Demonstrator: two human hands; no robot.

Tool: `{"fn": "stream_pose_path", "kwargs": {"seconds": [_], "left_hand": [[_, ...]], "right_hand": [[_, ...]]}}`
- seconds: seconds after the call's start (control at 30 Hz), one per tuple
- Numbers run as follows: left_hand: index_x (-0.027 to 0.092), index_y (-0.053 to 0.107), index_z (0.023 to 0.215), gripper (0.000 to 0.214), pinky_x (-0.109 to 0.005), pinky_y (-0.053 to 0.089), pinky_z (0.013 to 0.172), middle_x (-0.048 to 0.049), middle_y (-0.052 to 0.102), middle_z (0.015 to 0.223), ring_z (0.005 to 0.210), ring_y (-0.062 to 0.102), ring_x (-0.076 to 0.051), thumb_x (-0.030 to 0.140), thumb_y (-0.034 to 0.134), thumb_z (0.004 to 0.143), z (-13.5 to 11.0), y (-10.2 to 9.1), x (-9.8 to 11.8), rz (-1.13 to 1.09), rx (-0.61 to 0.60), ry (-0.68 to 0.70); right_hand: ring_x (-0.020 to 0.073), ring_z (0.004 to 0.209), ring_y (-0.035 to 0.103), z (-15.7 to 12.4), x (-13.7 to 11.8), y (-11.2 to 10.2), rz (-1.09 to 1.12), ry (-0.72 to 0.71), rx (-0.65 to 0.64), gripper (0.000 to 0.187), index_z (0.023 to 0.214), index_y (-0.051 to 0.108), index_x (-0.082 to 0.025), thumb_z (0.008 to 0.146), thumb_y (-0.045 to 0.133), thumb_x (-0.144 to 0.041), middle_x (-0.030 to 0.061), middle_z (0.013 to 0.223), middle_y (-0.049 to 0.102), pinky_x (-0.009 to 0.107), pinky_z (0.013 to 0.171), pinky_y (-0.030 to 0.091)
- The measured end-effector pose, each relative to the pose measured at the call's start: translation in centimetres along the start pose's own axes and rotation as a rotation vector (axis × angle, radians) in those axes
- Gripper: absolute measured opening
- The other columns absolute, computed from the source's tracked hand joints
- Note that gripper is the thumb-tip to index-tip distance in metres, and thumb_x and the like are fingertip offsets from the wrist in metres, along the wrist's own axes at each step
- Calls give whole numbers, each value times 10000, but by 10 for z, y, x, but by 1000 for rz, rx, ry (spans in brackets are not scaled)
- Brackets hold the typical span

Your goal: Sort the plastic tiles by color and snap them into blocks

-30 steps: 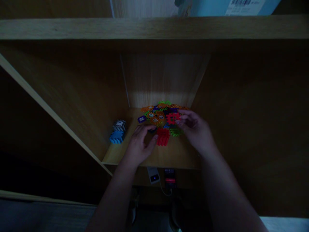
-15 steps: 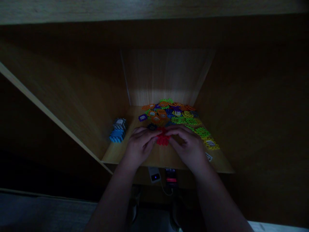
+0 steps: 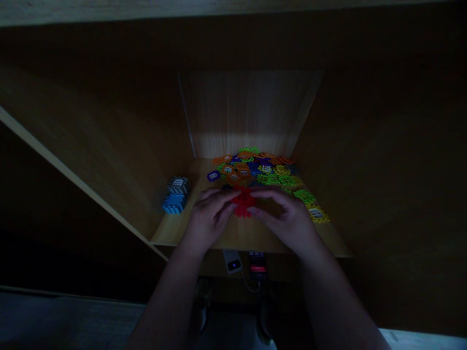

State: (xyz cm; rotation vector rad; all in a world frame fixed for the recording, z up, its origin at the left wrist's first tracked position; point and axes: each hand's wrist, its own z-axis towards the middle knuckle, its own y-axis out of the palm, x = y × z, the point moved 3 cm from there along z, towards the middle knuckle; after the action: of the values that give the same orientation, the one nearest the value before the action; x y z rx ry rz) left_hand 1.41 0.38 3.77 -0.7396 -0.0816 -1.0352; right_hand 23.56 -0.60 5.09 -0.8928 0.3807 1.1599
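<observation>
Between my two hands are red interlocking toy building pieces (image 3: 242, 201) with toothed edges, joined into a small block. My left hand (image 3: 213, 214) grips their left side, thumb and fingers closed on it. From the right, my right hand (image 3: 284, 211) pinches the same red pieces with thumb and forefinger. Just beyond my hands lies a loose pile of toothed plastic pieces in orange (image 3: 242, 169), green (image 3: 288, 180), yellow (image 3: 316, 214) and purple (image 3: 213, 175). Some carry white window inserts.
Two assembled toothed cubes, one light blue (image 3: 174, 203) and one grey with a white window (image 3: 178, 184), stand at the left of the wooden shelf (image 3: 170, 231). Below its front edge are a phone (image 3: 258, 266) and a white device (image 3: 232, 262) with a cable. Wooden panels enclose both sides.
My right thumb and fingers have shifted slightly on the red pieces, which show more of their top. The whole view has moved a little.
</observation>
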Motion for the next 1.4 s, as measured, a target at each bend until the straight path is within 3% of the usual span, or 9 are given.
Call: {"fn": "stream_pose_path", "kwargs": {"seconds": [0.2,0.4,0.7,1.4], "left_hand": [[287,593,1451,401,-446,571,1137,-65,760,1376,1286,717,-234,235,688,1065,2,1,-1,-60,-7,-88],[255,655,1332,302,-443,588,1106,-74,755,1321,1256,711,-247,219,685,1034,4,2,0,-60,-2,-141],[242,628,1342,356,-485,580,1114,-87,747,1325,1263,700,-268,146,658,1001,5,5,-4,-63,-45,-146],[235,641,1318,335,-466,568,1116,-79,751,1313,1260,703,-267,141,661,997,5,5,-3,-77,-79,-163]], "right_hand": [[277,1130,749,-2,19,-3,-126,99,148,239,1174,742,-329,965,793,-433,37,1227,801,496,1034,594],[293,1184,732,-1,20,-3,-241,46,78,281,1229,719,-323,968,774,-412,57,1236,787,500,1044,593],[281,1217,728,-2,21,1,-209,32,37,319,1271,674,-329,970,773,-368,47,1293,780,502,1070,591],[280,1274,708,-4,26,1,-187,52,-9,371,1327,641,-318,979,757,-369,54,1362,754,507,1113,562]]}}
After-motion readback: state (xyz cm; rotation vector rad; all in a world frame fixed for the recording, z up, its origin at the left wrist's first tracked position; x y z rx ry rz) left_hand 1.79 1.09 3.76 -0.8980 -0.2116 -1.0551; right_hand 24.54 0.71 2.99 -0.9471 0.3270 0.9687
